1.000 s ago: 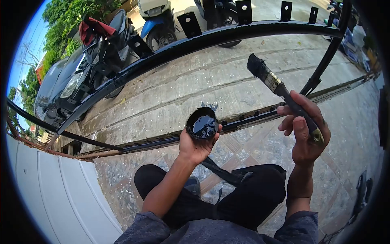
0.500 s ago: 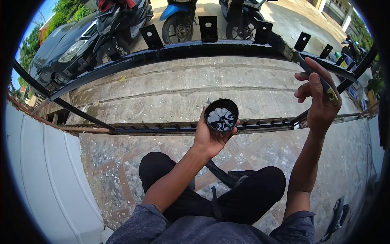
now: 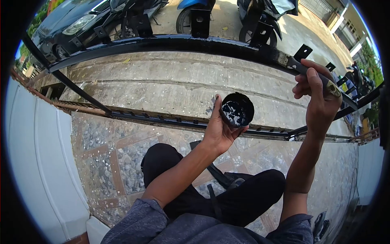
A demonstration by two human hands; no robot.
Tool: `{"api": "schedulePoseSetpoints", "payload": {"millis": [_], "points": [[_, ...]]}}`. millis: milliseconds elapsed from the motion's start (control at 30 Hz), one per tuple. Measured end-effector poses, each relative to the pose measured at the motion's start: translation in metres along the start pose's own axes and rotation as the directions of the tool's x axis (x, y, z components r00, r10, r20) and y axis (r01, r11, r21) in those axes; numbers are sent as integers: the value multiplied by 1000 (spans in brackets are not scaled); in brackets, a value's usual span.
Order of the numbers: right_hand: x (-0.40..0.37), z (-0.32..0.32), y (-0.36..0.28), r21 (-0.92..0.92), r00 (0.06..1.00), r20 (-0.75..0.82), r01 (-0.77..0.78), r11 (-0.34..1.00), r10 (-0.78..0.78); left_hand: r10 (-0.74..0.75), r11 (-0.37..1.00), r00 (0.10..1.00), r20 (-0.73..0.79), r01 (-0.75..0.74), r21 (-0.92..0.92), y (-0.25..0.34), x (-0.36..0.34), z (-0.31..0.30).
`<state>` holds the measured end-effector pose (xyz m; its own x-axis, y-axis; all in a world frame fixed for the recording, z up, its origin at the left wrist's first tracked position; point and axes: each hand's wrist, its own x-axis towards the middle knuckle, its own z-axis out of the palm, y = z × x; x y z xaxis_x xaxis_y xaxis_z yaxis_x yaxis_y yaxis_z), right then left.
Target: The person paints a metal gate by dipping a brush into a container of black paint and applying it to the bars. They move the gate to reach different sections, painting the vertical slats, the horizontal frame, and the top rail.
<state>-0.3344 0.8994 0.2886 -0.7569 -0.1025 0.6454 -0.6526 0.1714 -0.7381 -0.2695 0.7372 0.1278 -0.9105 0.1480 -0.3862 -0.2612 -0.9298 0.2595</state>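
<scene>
Head camera: right hand is closed around the handle of a paintbrush, whose black bristles press on the curved black rail. Left hand cups a small round pot of black paint, held below the rail, over the floor track. Beyond the rail stand scooters and a dark car

Paved floor of pebble panels framed by red brick bands, black metal ground rail lying across it, grey concrete strip beyond, crossed black-trousered legs resting on it
</scene>
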Motion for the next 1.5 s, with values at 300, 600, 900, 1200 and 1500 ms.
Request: {"api": "schedulePoseSetpoints", "payload": {"millis": [300, 600, 900, 1200, 1500], "points": [[3, 44, -19, -142, 992, 77, 111, 984, -101, 80, 997, 997, -18, -80, -22, 24, -11, -7], [18, 40, 8, -101, 983, 91, 166, 981, -157, 288, 956, 957, -44, -290, -37, 80, -35, -29], [-14, -53, 27, -388, 989, 143, 85, 918, -31, 154, 984, 938, 310, -118, -133, 107, -37, -52], [-60, -100, 50, -498, 981, 160, -18, 867, 112, 112, 990, 941, 320, -79, -114, 119, -33, -39], [-70, -112, 44, -508, 974, 192, -10, 861, 124, 65, 997, 942, 328, -49, -54, 104, -23, -34]]}}
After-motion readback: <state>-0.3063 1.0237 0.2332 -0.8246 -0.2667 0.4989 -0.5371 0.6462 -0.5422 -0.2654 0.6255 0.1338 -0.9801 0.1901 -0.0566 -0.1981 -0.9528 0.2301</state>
